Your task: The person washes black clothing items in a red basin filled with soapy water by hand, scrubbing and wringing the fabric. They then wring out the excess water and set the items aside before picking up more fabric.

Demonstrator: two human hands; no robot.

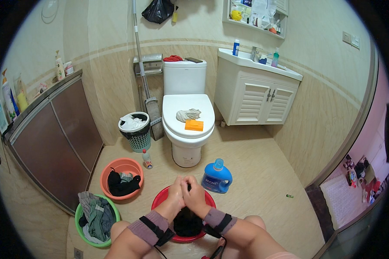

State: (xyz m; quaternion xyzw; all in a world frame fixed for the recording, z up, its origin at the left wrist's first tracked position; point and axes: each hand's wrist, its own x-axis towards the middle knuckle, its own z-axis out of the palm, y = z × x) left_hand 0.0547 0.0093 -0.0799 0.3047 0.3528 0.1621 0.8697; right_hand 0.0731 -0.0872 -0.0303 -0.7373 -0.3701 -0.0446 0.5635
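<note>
My left hand [176,195] and my right hand [195,197] are pressed together above a red basin [161,197]. Both are closed on black cloth, a bit of which shows between the fingers. More of the dark cloth [188,223] lies in the basin beneath my wrists; its kind of garment is hidden. Just beyond my right hand stands a blue detergent jug [216,176]. An orange basin [104,180] with black and grey clothes [123,183] sits to the left, and nearer is a green basin [117,212] heaped with grey-green clothes [97,218].
A small bottle [147,159] with a red cap stands near a lined trash bin [139,140]. The toilet [188,103] ahead bears a pale cloth [188,115] and an orange packet [194,125] on its lid. A white sink cabinet [258,95] hangs at right.
</note>
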